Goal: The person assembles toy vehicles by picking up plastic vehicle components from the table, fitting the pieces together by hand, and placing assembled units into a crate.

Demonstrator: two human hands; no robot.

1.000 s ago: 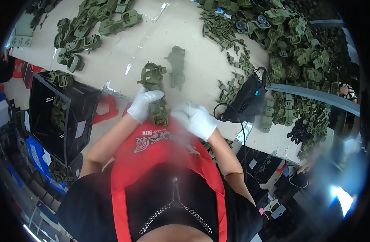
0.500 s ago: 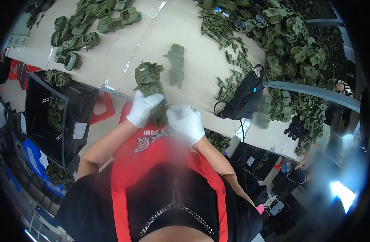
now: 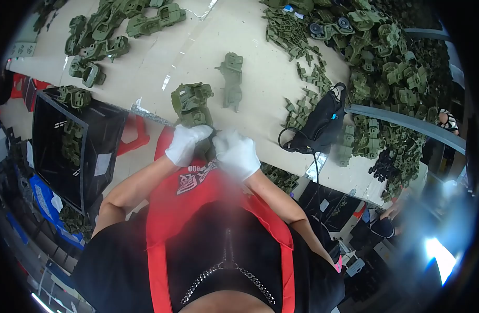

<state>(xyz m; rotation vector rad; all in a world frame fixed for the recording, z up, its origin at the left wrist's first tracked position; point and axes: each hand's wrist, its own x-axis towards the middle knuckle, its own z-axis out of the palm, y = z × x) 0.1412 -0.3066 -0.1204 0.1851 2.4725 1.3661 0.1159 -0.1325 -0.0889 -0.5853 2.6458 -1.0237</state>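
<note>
An olive-green plastic toy vehicle body (image 3: 193, 103) lies at the table's near edge, its lower end reaching between my white-gloved hands. My left hand (image 3: 184, 147) is closed around the left side of that end, thumb pointing right. My right hand (image 3: 236, 154) is closed beside it, fingertips pinched against the same end. Haze blurs the spot between them, so whatever small piece the right fingers may hold is hidden. Just beyond, a second green vehicle piece (image 3: 232, 81) lies lengthwise on the table.
Green vehicle bodies (image 3: 156, 21) lie at the far left. Small green parts (image 3: 291, 34) and a large heap of bodies (image 3: 393, 68) fill the right. A black pouch-like item (image 3: 320, 122) with a cable rests near the edge. A black crate (image 3: 82, 148) stands at left.
My right hand has shifted slightly left and up, closer to the left hand. The left hand keeps its hold on the vehicle body; the whole view has shifted a little.
</note>
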